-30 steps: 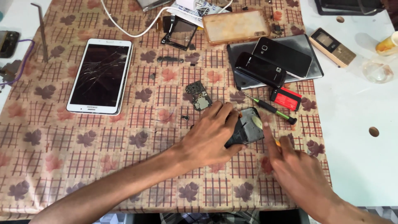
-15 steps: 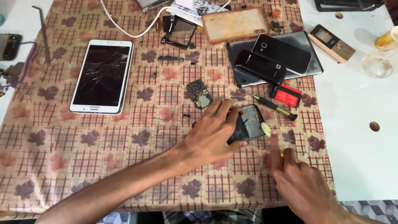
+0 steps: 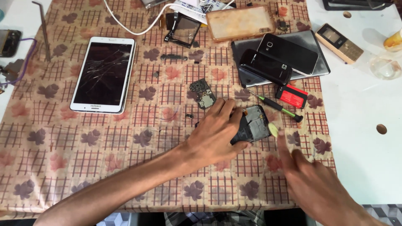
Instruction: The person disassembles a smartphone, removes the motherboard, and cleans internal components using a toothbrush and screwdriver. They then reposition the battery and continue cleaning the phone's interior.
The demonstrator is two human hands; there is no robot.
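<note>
My left hand lies over an opened dark phone frame on the patterned tablecloth and holds it down with its fingers. My right hand is just right of the frame, its forefinger stretched toward a small pale piece at the frame's right edge. Whether the fingertip touches that piece I cannot tell. A small circuit board lies just beyond my left hand. A green-handled screwdriver and a red battery lie behind the frame.
A white tablet with a cracked screen lies at left. Two black phones rest on a grey slab. A clear phone case, a white cable, a gold bar phone and small screws lie about.
My right hand has moved up toward the frame's right edge, its forefinger now extended. The pale piece shows there. My left hand stays on the frame.
</note>
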